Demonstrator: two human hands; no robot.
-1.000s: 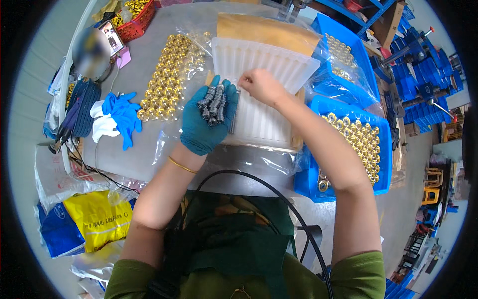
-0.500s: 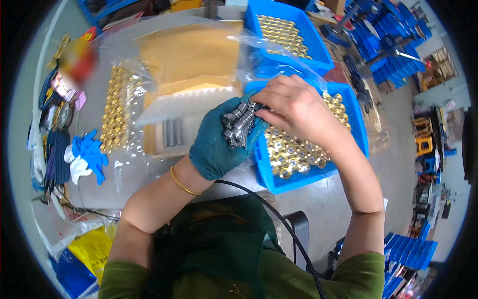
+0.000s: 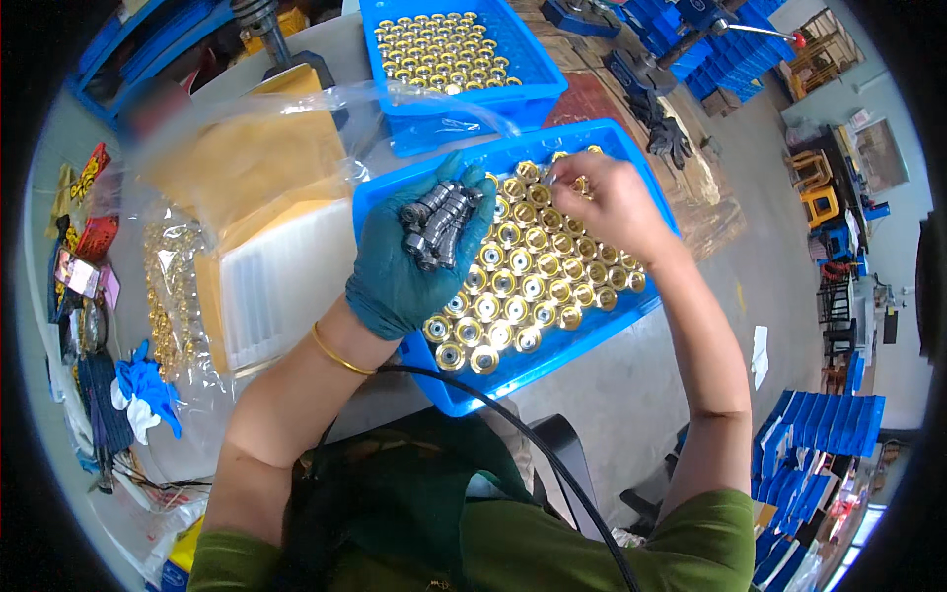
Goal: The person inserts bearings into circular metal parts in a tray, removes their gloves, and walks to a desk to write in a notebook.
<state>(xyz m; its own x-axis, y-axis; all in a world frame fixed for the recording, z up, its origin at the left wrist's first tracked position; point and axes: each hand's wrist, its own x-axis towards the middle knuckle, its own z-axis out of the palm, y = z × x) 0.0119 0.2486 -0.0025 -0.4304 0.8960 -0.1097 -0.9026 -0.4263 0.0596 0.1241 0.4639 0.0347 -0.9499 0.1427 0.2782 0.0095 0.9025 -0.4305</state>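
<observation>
My left hand (image 3: 397, 281), in a teal glove, is palm up and cupped around several dark grey ridged metal cylinders (image 3: 441, 225). It is over the left side of a blue plastic bin (image 3: 456, 397). Rows of round brass-coloured fittings (image 3: 514, 309) stand in that bin, some with a dark centre and others with a hollow one. Bare, my right hand (image 3: 614, 207) is above the far right rows, thumb and fingers pinched together. Whatever lies between those fingertips is too small to make out.
Beyond is a second blue bin (image 3: 473, 107) with more brass fittings. A brown carton (image 3: 266, 202) and a white divided tray (image 3: 286, 281) lie to the left, partly under clear plastic. Blue and white gloves (image 3: 146, 390) are at far left. A black cable (image 3: 493, 400) crosses before me.
My right hand has left the cylinders in my left palm and moved right, over the brass fittings. The view has shifted toward the nearer bin, with my left hand now over its left side.
</observation>
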